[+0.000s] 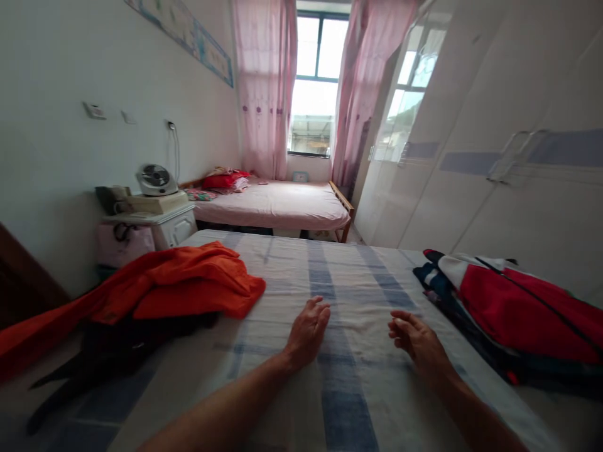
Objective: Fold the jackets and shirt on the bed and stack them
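Observation:
My left hand (309,329) is over the middle of a bed covered by a white sheet with blue stripes (348,402), its fingers loosely bent and nothing in them. To its right, my right hand (416,342) hovers or rests above the same sheet, fingers slightly curled and apart, also holding nothing. Whether either hand touches the sheet I cannot tell. An orange garment (198,279) lies crumpled left of my left hand, on top of dark clothing (127,348). Beyond my right hand is a pile of folded clothes with a red and white garment (509,307) on top.
A second bed with a pink sheet (282,204) stands by the window, with red bedding (226,181) at its left. A small fan (157,180) sits on a white bedside cabinet (176,229). White wardrobes (471,188) line the right side. Pink curtains (264,94) flank the window.

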Demonstrator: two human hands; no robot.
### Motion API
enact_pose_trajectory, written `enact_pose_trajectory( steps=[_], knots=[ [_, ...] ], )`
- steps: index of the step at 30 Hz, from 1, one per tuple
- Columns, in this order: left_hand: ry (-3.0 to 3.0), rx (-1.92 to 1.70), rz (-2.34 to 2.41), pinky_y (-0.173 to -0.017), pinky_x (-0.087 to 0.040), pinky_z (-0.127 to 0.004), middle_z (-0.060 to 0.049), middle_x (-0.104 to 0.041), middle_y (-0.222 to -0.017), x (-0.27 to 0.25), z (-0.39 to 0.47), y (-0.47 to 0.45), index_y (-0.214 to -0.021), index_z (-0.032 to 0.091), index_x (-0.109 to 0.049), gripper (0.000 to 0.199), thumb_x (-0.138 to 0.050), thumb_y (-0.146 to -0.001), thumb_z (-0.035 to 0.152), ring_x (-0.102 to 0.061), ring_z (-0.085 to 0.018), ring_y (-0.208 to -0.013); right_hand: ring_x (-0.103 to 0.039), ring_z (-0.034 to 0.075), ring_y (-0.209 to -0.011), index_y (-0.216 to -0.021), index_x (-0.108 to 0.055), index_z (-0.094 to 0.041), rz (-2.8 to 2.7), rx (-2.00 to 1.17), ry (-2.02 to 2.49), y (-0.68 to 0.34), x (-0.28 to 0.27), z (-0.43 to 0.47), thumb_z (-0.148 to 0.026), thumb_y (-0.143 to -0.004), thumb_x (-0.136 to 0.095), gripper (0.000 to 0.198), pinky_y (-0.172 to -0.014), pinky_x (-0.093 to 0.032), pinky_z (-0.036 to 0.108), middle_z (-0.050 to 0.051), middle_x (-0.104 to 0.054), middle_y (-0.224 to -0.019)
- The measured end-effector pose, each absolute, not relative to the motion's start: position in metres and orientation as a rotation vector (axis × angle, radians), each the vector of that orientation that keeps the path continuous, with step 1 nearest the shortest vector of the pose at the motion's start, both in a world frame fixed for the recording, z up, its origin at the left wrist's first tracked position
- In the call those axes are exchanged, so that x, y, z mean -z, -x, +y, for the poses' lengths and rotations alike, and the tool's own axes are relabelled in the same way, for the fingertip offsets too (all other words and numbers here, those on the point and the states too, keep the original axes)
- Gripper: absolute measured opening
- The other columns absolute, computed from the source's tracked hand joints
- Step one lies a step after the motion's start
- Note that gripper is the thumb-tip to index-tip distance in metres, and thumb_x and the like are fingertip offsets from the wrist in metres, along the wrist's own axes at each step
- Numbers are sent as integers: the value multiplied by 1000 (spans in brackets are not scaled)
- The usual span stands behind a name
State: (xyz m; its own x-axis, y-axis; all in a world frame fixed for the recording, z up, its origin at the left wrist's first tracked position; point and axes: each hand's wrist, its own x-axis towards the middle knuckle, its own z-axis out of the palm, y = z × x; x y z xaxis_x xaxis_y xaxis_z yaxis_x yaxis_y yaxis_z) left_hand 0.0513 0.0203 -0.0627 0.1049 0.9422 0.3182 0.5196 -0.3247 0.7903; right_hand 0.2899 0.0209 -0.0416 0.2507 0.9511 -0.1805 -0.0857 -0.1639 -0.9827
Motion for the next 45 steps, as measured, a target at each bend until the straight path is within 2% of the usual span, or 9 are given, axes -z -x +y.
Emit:
enact_pose_trajectory(
  steps=[6,13,21,26,30,32,35,39,45],
  knots=[
    [-1978,-1147,1426,-100,-40,-26,-6,-61,-120,55,15,-52,-109,19,-65,46,-25,-95,39,-48,-16,-122,-63,18,-64,-90,-64,-19,-1417,-898,1466,-279,65,31,-40,-67,-60,31,-53,-47,26,3,-69,-76],
    [-2097,-1146,1443,-98,-44,-28,-7,-63,-117,58,13,-53,-107,20,-65,42,-27,-96,34,-50,-16,-120,-64,19,-66,-90,-65,-20,-1569,-756,1519,-280,63,27,-42,-70,-54,32,-56,-48,27,4,-70,-77],
    [-2257,-1215,1708,-100,-41,-26,-6,-59,-124,11,39,5,-103,20,-65,24,-50,-85,23,-52,-16,-117,-64,20,-73,-94,-59,-20,-1645,-737,1552,-279,67,28,-43,-76,-46,32,-64,-47,29,3,-68,-81],
    [-1997,-1331,2343,-108,-29,-44,-16,-50,-131,-42,42,117,-112,10,-58,33,-44,-85,24,-41,-30,-126,-62,18,-68,-96,-56,-20,-1678,-743,1562,-279,67,28,-43,-77,-43,32,-67,-46,29,2,-66,-80],
    [-1829,-1099,2626,-92,-37,-55,-20,-62,-101,-50,27,181,-83,9,-64,27,-64,-70,33,-49,-43,-109,-61,17,-64,-95,-56,-21,-1705,-743,1568,-277,65,29,-43,-76,-43,32,-67,-44,29,1,-66,-79],
    [-1788,-998,2646,-84,-41,-51,-15,-64,-83,-45,22,195,-68,13,-61,22,-67,-67,34,-57,-40,-97,-61,17,-64,-95,-56,-21,-1711,-732,1577,-276,64,29,-42,-75,-44,32,-67,-44,29,1,-66,-77],
    [-1728,-976,2604,-73,-44,-39,-5,-61,-65,-37,20,204,-65,16,-60,17,-61,-71,31,-61,-29,-78,-60,17,-63,-94,-56,-21,-1705,-726,1582,-275,62,27,-42,-75,-44,31,-65,-43,29,0,-66,-76],
    [-1652,-1187,2470,-63,-41,-29,1,-56,-59,-35,23,204,-74,14,-61,16,-56,-75,29,-56,-18,-64,-59,17,-60,-92,-57,-21,-1689,-723,1573,-274,60,25,-42,-74,-44,31,-63,-43,29,0,-66,-73],
    [-1578,-1681,2162,-53,-39,-26,1,-52,-58,-54,41,171,-74,14,-56,15,-50,-81,26,-48,-14,-56,-59,17,-60,-90,-59,-21,-1695,-725,1528,-275,62,27,-42,-73,-45,30,-62,-43,29,1,-66,-71]
  ],
)
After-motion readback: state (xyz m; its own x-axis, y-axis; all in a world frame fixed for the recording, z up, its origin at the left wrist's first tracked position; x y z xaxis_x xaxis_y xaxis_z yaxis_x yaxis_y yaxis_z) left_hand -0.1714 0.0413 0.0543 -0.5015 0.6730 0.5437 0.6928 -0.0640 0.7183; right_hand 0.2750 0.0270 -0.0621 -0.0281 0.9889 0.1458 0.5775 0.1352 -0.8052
